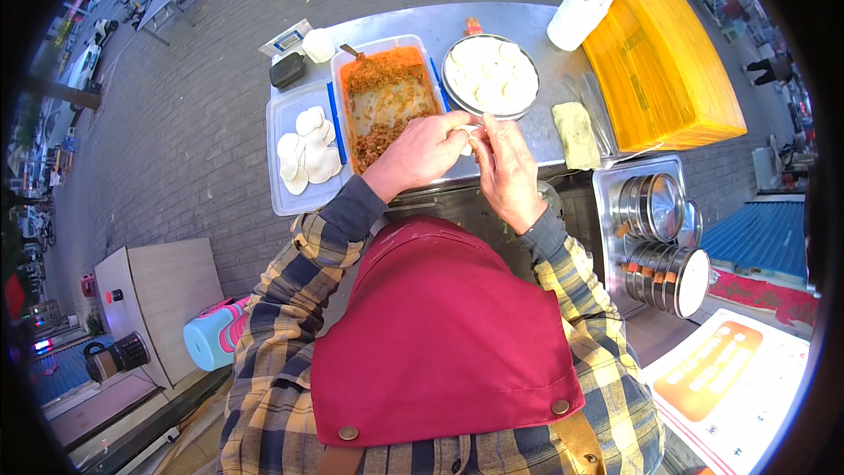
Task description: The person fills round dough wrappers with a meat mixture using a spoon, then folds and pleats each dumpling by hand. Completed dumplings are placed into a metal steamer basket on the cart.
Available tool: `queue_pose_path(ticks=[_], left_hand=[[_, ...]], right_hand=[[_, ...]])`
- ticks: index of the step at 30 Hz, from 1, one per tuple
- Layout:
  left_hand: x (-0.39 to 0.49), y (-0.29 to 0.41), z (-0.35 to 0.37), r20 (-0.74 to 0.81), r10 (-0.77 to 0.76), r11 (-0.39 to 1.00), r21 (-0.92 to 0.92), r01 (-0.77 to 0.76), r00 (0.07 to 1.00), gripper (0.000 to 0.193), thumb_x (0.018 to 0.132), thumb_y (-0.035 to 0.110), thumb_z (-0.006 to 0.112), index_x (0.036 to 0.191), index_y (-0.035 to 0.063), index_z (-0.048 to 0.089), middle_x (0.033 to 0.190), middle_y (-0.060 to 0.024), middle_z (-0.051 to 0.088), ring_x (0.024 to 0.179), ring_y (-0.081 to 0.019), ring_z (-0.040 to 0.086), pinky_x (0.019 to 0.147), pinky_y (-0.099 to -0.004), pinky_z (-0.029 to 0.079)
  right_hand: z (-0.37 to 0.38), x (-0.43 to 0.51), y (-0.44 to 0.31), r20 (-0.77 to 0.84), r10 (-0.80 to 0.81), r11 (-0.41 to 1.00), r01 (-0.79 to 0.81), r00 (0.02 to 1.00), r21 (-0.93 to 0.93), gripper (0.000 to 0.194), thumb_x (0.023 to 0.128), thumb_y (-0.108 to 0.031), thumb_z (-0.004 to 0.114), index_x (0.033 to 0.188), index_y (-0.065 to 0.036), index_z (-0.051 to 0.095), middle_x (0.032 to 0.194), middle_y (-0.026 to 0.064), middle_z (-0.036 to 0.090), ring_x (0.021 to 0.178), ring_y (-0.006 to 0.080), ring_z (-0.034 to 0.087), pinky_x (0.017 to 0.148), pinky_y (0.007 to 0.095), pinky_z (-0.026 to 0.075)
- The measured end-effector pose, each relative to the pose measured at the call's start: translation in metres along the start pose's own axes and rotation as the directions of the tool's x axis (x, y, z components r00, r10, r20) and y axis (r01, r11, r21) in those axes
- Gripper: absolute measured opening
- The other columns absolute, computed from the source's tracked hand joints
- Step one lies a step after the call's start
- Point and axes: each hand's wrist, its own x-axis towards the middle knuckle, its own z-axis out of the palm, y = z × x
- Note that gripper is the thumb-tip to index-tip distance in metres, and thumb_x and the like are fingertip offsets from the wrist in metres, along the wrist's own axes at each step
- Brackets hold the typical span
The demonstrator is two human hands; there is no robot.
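Both hands meet over the near edge of the metal table (527, 16). My left hand (425, 148) and my right hand (506, 165) pinch a small white piece of dough (468, 145) between their fingertips; its filling, if any, is hidden. Just beyond them is a round steel steamer tray (491, 76) of pale dumplings. Left of the hands stands a plastic tub of reddish minced filling (389, 72), a utensil handle at its far left corner. Flat round dough wrappers (320, 165) lie overlapping in a clear plastic lid (273, 112) at the far left.
A folded yellowish cloth (575, 135), a white cylindrical container (581, 10) and a large yellow taped box (659, 53) are at the right. Stacked steel steamers (666, 277) stand on a tray below. A black case (287, 70) sits at the table's far left.
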Motion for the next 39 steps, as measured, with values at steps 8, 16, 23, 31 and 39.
queue_pose_path(ticks=[8, 16, 23, 31, 39], left_hand=[[0.003, 0.009, -0.006, 0.112, 0.047, 0.988, 0.143, -0.063, 0.993, 0.038, 0.103, 0.023, 0.051, 0.129, -0.0002, 0.066, 0.109, -0.0261, 0.072, 0.101, -0.0437, 0.07, 0.086, -0.0458, 0.055], [-0.01, -0.007, 0.013, -0.014, -0.12, 0.93, -0.351, 0.107, 0.993, 0.049, 0.114, 0.034, 0.034, 0.137, -0.0024, 0.058, 0.135, -0.0192, 0.067, 0.118, -0.0289, 0.069, 0.095, -0.0401, 0.058], [-0.022, -0.044, 0.066, -0.235, -0.124, 0.7, -0.709, -0.082, 0.964, 0.051, 0.117, 0.043, 0.027, 0.126, 0.003, 0.058, 0.095, -0.0074, 0.066, 0.081, -0.0173, 0.066, 0.074, -0.0298, 0.056], [-0.016, -0.024, 0.039, -0.209, -0.14, 0.849, -0.528, 0.009, 0.968, 0.061, 0.116, 0.05, 0.028, 0.106, 0.0013, 0.063, 0.073, -0.005, 0.058, 0.066, -0.0155, 0.058, 0.063, -0.034, 0.048], [-0.016, -0.017, 0.024, -0.114, -0.172, 0.904, -0.412, 0.111, 0.979, 0.067, 0.115, 0.053, 0.027, 0.1, -0.0011, 0.064, 0.067, -0.0091, 0.057, 0.065, -0.0228, 0.061, 0.065, -0.0397, 0.049]], right_hand=[[-0.009, 0.01, -0.007, 0.006, -0.053, 0.999, 0.053, 0.999, 0.012, 0.057, 0.091, 0.009, 0.072, 0.145, 0.001, 0.055, 0.103, 0.0159, 0.064, 0.087, 0.0292, 0.067, 0.074, 0.0378, 0.057], [-0.002, 0.0, -0.005, -0.032, 0.312, 0.933, -0.3, 0.949, 0.2, 0.046, 0.097, 0.006, 0.069, 0.142, 0.002, 0.057, 0.102, 0.0109, 0.066, 0.072, 0.0155, 0.066, 0.065, 0.0288, 0.057], [0.002, -0.002, -0.014, 0.064, 0.212, 0.964, -0.219, 0.975, 0.153, 0.05, 0.092, 0.006, 0.072, 0.141, 0.004, 0.057, 0.104, 0.0143, 0.064, 0.084, 0.0252, 0.068, 0.075, 0.0356, 0.059], [-0.003, 0.011, -0.022, 0.045, -0.062, 0.991, 0.056, 0.997, 0.122, 0.062, 0.092, 0.01, 0.072, 0.149, 0.0, 0.051, 0.103, 0.0172, 0.062, 0.088, 0.0315, 0.065, 0.074, 0.0387, 0.056], [-0.009, 0.016, -0.02, 0.099, -0.146, 0.988, 0.14, 0.984, 0.068, 0.065, 0.089, 0.01, 0.073, 0.149, -0.001, 0.05, 0.103, 0.0164, 0.063, 0.091, 0.0332, 0.066, 0.077, 0.0397, 0.057]])
